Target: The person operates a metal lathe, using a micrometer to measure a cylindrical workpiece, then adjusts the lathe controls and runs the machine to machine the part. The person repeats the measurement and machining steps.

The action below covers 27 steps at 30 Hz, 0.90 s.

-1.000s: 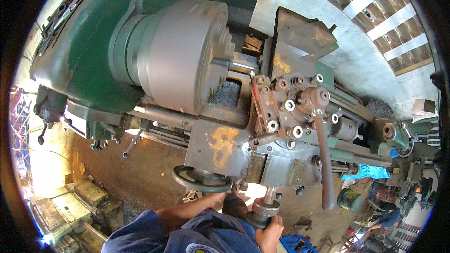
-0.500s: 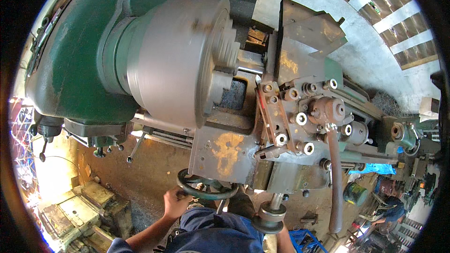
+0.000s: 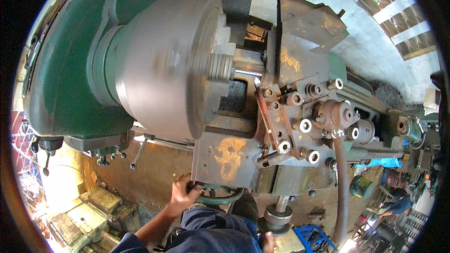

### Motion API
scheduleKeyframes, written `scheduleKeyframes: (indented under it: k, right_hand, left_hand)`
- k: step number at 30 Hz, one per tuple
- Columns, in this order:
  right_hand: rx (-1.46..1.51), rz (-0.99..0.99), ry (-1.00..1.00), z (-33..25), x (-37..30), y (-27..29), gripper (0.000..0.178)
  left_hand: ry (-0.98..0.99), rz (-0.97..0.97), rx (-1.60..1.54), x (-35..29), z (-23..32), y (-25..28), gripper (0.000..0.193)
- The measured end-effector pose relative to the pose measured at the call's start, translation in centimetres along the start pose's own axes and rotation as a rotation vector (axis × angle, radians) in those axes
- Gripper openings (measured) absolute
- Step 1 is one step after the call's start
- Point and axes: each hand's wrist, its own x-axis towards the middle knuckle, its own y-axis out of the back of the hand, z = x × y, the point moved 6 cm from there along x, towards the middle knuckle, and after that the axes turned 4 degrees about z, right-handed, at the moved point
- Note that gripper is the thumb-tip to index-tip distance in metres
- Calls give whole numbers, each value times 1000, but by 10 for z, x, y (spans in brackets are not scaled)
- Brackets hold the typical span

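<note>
My left hand is closed on the left side of the green handwheel below the lathe carriage; part of the rim is hidden under the carriage plate. Only a small part of my right hand shows, just below the round cross-slide dial. Its fingers are mostly hidden, so its grip cannot be made out. Motion blurs the big lathe chuck at the left. A shiny round bar sticks out from its jaws. Near the bar's side stands the cutting tool, clamped in the bolted tool post.
A long brown lever hangs from the tool post on the right. The green headstock fills the left side, with control levers under it. Metal chips lie in the bed opening. Another person works at the far right.
My left hand has gone up along the handwheel toward the carriage plate. A bit of my right hand now shows below the dial. The chuck is blurred in both frames.
</note>
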Motion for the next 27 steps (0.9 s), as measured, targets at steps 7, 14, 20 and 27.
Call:
scheduleKeyframes:
  k: [7,14,20,27]
  right_hand:
    - [111,-14,-135,-4,1,-32,77]
    - [215,-237,-234,-25,13,-48,96]
    - [586,-260,-736,-48,1,-56,119]
    - [-635,327,690,-121,-23,-72,102]
  left_hand:
    - [-419,15,210,-22,31,8,41]
    - [-35,-9,-171,7,-50,5,20]
    - [-50,-4,129,-4,-8,0,21]
    - [-98,80,-148,4,-34,6,20]
